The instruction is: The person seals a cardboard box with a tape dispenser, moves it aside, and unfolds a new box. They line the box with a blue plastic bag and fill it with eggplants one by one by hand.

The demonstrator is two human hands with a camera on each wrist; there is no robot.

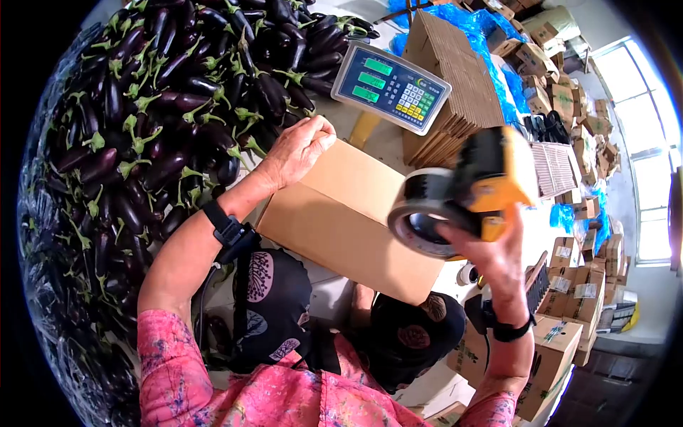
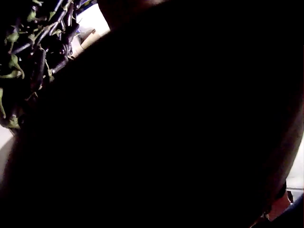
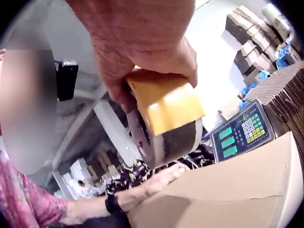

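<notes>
A plain cardboard box (image 1: pixel 341 228) with its top flaps folded together lies in front of the person, close over the knees. The left hand (image 1: pixel 302 151) grips the box's far left corner with bent fingers. Raised above the right side of the box, the right hand (image 1: pixel 491 245) holds a yellow and black tape dispenser (image 1: pixel 509 171), blurred in the head view. Its wide tape roll (image 1: pixel 420 186) faces the box. In the right wrist view, fingers wrap the dispenser's yellow body (image 3: pixel 168 104) over the box (image 3: pixel 213 202). The left wrist view is mostly dark.
A large heap of eggplants (image 1: pixel 163 107) fills the left side. Beyond the box stands a scale display (image 1: pixel 391 87) with green readouts. Flattened cartons (image 1: pixel 455 78) are stacked behind it, near blue plastic (image 1: pixel 509 92). Packed boxes (image 1: pixel 569 292) line the right side.
</notes>
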